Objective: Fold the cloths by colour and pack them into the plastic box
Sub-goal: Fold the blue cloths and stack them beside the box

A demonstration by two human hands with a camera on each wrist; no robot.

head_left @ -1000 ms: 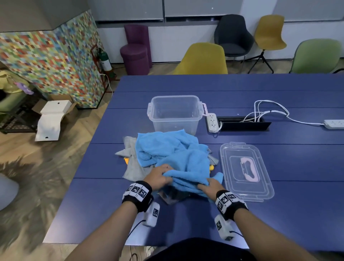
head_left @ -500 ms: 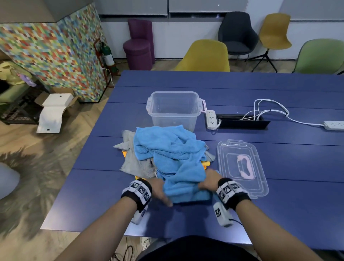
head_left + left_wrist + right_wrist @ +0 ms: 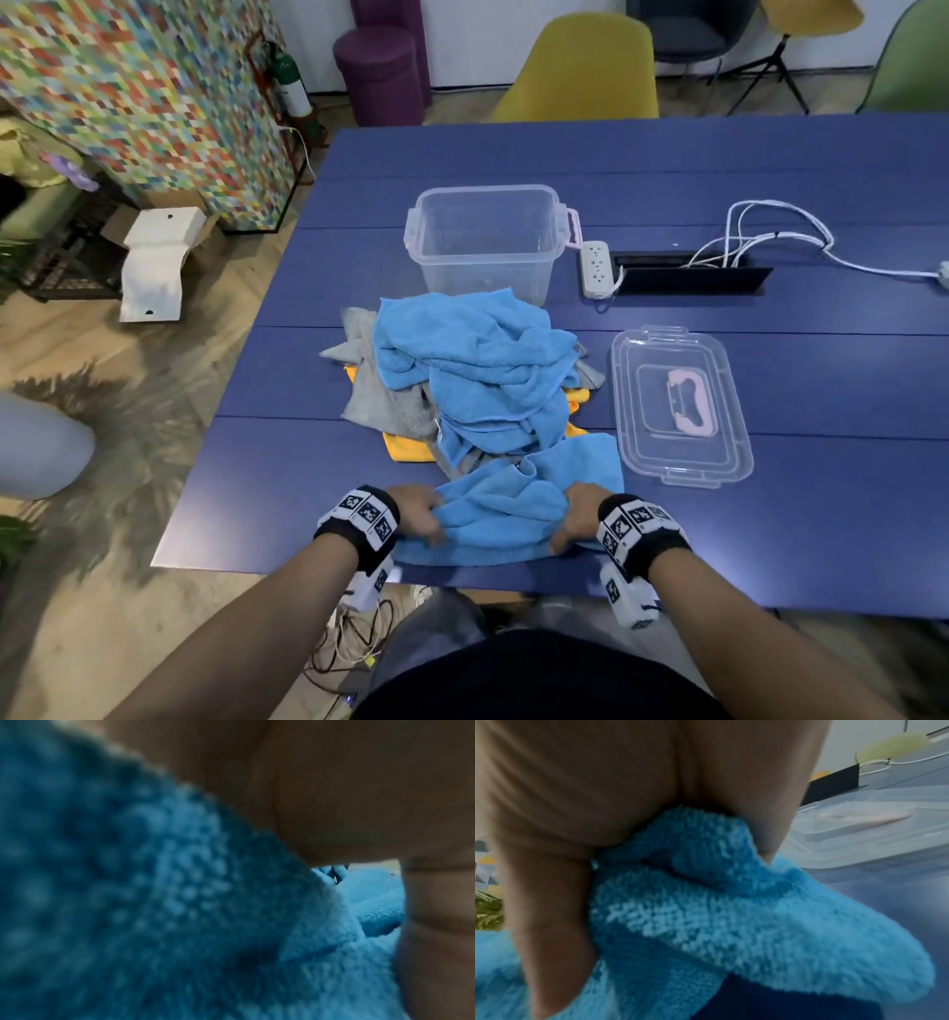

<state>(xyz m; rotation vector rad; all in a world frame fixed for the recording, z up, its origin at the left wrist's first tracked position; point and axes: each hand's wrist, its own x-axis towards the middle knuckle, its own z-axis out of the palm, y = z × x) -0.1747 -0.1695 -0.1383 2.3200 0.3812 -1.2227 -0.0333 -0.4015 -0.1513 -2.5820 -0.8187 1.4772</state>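
Hands: the left hand (image 3: 418, 516) and right hand (image 3: 577, 514) are each gripping an end of one blue cloth (image 3: 506, 519), fingers curled into the bunched fabric at the near table (image 3: 821, 488) edge.
Cloth: it is lying crumpled between the two fists, its far right corner reaching up beside the lid (image 3: 680, 406); the close wrist views are showing only terry pile and skin.
Pile: more blue cloths (image 3: 477, 370), grey cloths (image 3: 380, 406) and a yellow cloth (image 3: 405, 447) are sitting heaped just beyond the hands, touching the held one.
Box: the box (image 3: 488, 241) is standing open and empty behind the pile, well apart from the hands.
Risk: the held cloth is likely dragging its neighbours along, since it is overlapping the heap; pulling could be mixing colours or tipping cloths toward the edge.
Risk two: the near hem is lying right at the table edge, so a loose end may be slipping off.
In the way: the heap is sitting between hands and box.
Around: a power strip (image 3: 595, 270) and white cables (image 3: 770, 236) are lying right of the box; a yellow chair (image 3: 580, 72) is standing at the far side.
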